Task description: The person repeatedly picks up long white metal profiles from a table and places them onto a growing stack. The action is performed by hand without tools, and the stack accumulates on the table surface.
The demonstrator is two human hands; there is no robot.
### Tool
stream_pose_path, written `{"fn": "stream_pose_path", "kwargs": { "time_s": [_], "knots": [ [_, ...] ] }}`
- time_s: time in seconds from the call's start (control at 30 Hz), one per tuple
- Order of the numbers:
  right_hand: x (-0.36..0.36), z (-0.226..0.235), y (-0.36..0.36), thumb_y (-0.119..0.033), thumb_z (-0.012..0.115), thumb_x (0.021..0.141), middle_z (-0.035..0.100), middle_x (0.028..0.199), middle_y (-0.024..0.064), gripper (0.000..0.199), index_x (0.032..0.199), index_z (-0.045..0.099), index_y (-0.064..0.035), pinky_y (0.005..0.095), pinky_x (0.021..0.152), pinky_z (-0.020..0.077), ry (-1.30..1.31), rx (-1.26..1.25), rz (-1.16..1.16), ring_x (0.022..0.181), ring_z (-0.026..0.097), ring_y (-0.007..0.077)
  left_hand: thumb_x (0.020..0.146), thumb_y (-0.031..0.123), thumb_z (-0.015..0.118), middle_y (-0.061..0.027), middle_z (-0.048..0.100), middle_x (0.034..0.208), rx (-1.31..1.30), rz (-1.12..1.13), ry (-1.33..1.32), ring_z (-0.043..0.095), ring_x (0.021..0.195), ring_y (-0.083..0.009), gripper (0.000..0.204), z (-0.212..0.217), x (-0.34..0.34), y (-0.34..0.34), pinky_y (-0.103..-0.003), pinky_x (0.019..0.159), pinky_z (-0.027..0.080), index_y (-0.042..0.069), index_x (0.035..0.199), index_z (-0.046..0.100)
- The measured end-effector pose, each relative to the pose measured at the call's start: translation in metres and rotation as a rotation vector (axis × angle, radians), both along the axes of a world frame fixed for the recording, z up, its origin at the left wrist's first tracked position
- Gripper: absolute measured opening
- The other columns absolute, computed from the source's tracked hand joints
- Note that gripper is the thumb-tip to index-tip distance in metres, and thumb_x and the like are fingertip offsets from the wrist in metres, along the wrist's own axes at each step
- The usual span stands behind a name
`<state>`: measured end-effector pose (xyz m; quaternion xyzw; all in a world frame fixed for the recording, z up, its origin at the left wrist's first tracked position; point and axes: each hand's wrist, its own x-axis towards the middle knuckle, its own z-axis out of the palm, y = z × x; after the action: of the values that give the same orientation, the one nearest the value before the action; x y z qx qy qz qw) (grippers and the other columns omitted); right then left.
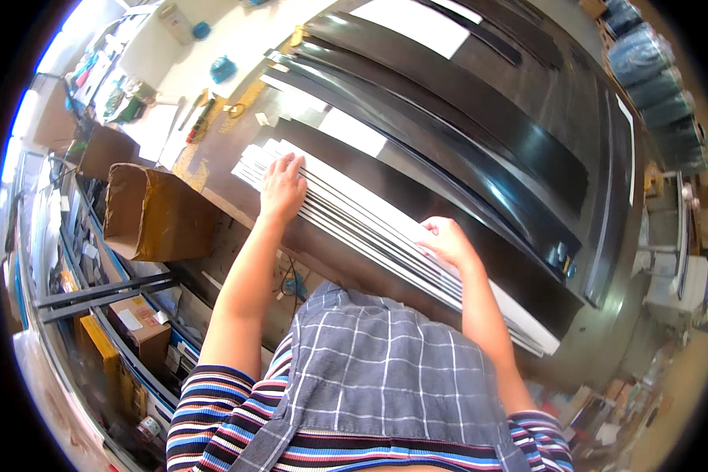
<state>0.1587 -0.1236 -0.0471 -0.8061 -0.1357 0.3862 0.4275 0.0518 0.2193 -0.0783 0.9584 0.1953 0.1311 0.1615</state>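
Note:
Long, thin white strips (370, 222), several of them, lie side by side in a slanting bundle along the near edge of the dark worktop. Across the bundle's left end is my left hand (284, 189), its fingers bent over the strips and gripping them. Farther right, my right hand (451, 242) has its thumb and forefinger pinched at the far edge of the bundle, on a white strip. Its other fingers are curled in and partly hidden.
Glossy black panels (448, 169) and dark strips cover the worktop beyond. An open cardboard box (173, 216) stands left of the worktop. Lower left is a rack (106, 291) with boxes and long pieces. Tools (200, 118) lie at the far left; wrapped rolls (641, 59) stand far right.

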Motion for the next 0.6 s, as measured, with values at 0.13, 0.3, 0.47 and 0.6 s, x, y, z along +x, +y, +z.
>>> {"fn": "stream_pose_path", "kwargs": {
  "time_s": [0.13,0.3,0.47,0.6],
  "knots": [
    [0.008,0.006,-0.081,-0.027,0.074,0.071,0.063,0.068,0.0149,0.026,0.076,0.070,-0.0019,0.0350,0.063,0.0478,-0.117,-0.302,0.251,0.063,0.063,0.0196,0.083,0.020,0.053,-0.0119,0.049,0.136,0.066,-0.019,0.063,0.042,0.128,-0.0313,0.046,0.000,-0.003,-0.002,-0.045,0.108,0.031,0.011,0.128,0.055],
    [-0.003,0.010,-0.157,-0.029,0.071,0.077,0.065,0.066,0.0155,0.028,0.074,0.070,-0.0012,0.0346,0.063,0.0473,0.013,-0.442,0.138,0.061,0.061,0.0204,0.087,0.026,0.051,-0.0089,0.044,0.144,0.126,0.029,0.197,0.037,0.134,-0.0300,0.049,0.002,-0.006,0.002,-0.050,0.112,0.025,0.015,0.135,0.049],
    [-0.003,0.018,-0.131,-0.031,0.070,0.077,0.067,0.067,0.0138,0.031,0.073,0.070,-0.0007,0.0359,0.065,0.0489,-0.055,-0.482,0.081,0.062,0.063,0.0227,0.092,0.035,0.048,-0.0037,0.038,0.149,0.170,0.094,0.342,0.031,0.139,-0.0281,0.053,0.007,-0.013,0.018,-0.052,0.114,0.019,0.019,0.142,0.042],
    [0.003,0.018,-0.121,-0.033,0.071,0.075,0.067,0.068,0.0143,0.032,0.073,0.071,-0.0013,0.0359,0.066,0.0491,-0.020,-0.561,0.091,0.064,0.064,0.0245,0.093,0.035,0.047,-0.0022,0.034,0.152,0.193,0.071,0.394,0.028,0.141,-0.0269,0.054,0.008,-0.015,0.028,-0.051,0.115,0.017,0.021,0.144,0.039]
  ]
}}
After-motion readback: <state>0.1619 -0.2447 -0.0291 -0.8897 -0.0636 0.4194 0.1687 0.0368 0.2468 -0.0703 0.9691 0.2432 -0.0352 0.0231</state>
